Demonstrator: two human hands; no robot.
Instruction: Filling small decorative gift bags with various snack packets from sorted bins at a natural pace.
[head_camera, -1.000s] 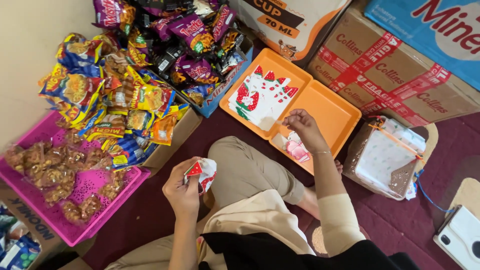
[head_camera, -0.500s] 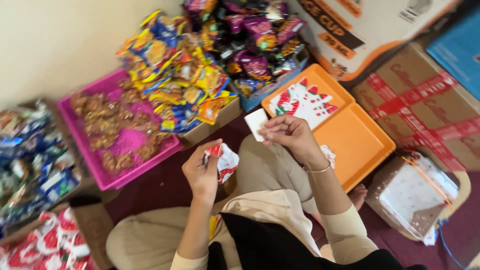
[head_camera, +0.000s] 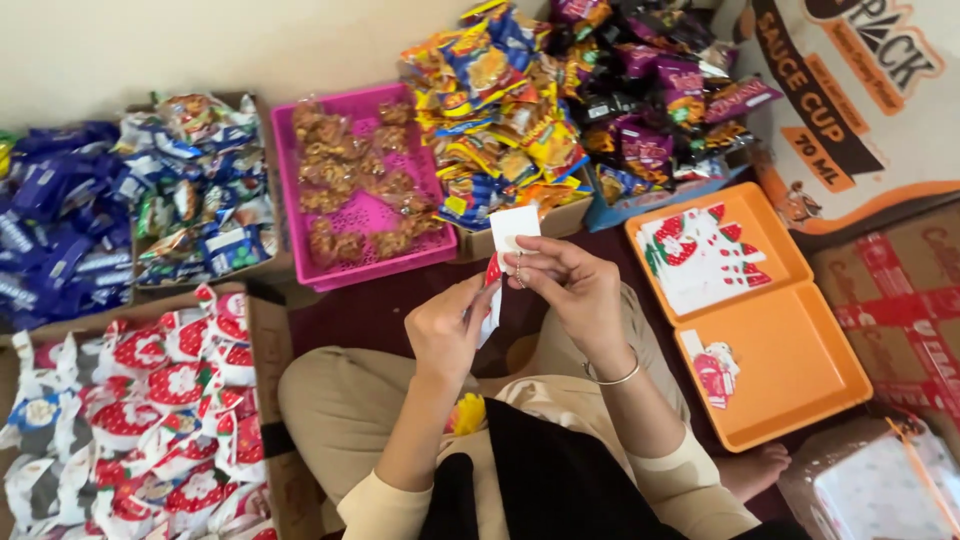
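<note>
Small white paper card (head_camera: 514, 228) is pinched near the centre of the frame, held upright between both hands above the lap. The fingers of the right hand (head_camera: 570, 290) are closed on its lower edge, while the fingers of the left hand (head_camera: 448, 330) are closed on a red-and-white printed pouch (head_camera: 492, 290) just below it (only a narrow strip of the pouch shows between the hands). Card and pouch appear to touch; whether the card has entered the pouch cannot be told.

To do this step well, the pouch mouth would best be kept spread by the left fingers and the card kept straight, so that no corner catches.

An orange plastic tray (head_camera: 800, 350) with more printed pouches lies at the right. A pink plastic basket of wrapped snacks (head_camera: 360, 215) sits at upper centre-left.
</note>
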